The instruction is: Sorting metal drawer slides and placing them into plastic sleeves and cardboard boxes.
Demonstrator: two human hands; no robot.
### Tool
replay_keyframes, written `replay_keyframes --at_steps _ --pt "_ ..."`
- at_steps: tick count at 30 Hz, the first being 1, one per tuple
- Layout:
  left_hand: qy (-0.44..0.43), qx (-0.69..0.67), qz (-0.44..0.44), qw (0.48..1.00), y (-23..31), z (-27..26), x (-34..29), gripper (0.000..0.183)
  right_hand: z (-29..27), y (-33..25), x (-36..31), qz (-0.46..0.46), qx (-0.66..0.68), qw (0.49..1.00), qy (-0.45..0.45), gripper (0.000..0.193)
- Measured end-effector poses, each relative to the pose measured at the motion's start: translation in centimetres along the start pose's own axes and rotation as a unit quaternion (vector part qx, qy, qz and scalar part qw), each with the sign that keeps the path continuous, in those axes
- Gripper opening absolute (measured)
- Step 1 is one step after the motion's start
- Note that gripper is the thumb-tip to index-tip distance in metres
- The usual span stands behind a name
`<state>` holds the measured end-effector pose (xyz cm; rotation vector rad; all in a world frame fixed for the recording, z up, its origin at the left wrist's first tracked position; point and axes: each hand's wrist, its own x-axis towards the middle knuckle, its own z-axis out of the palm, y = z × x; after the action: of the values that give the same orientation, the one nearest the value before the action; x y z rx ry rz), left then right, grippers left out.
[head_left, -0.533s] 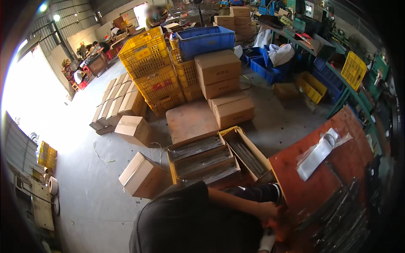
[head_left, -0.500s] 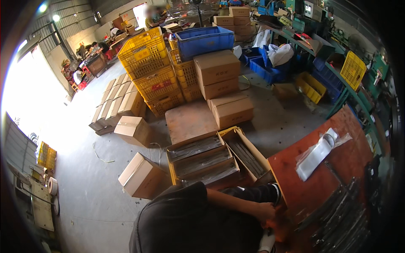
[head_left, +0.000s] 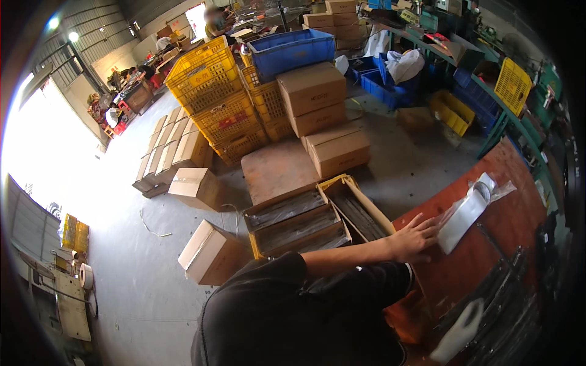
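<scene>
My bare left hand (head_left: 415,238) reaches over the near-left edge of the red-brown tabletop (head_left: 470,256). Its fingers are spread and empty, the tips beside a stack of clear-white plastic bags (head_left: 462,221). A ring-shaped thing (head_left: 481,191) lies at the far end of that stack. Lower down, my right hand (head_left: 461,332), in a white glove, is at a pile of long dark metal parts (head_left: 503,317). Its fingers look stretched out along the parts, and I see nothing held in them. One thin dark part (head_left: 491,240) sticks out of the pile toward the bags.
Left of the table stand open cartons (head_left: 293,229) with dark parts in plastic. Closed cartons (head_left: 210,253) sit on the floor beyond. Stacked yellow crates (head_left: 220,116), a blue bin (head_left: 292,55) and more cartons (head_left: 311,97) rise ahead. Orange material (head_left: 406,317) hangs by the table edge.
My hands were together low by the table edge. The left has moved up and forward toward the bags, fingers spreading; the right has moved right, onto the dark metal parts.
</scene>
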<state>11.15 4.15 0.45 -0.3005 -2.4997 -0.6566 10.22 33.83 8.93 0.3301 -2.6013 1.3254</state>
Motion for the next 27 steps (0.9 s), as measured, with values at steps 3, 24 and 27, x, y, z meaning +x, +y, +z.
replay_keyframes --at_steps 3,24,27 --pt "-0.097 0.040 0.012 0.994 0.0 1.8 0.4 0.057 1.6 2.0 5.8 0.022 -0.475 0.879 -0.036 0.059" --pt "-0.095 -0.021 -0.126 0.987 0.7 2.3 4.6 0.076 5.7 4.8 14.8 0.127 -0.482 0.867 -0.027 0.034" --pt "-0.008 -0.008 -0.097 0.995 0.6 2.6 3.8 0.070 5.4 4.8 13.5 0.098 -0.479 0.872 -0.035 0.032"
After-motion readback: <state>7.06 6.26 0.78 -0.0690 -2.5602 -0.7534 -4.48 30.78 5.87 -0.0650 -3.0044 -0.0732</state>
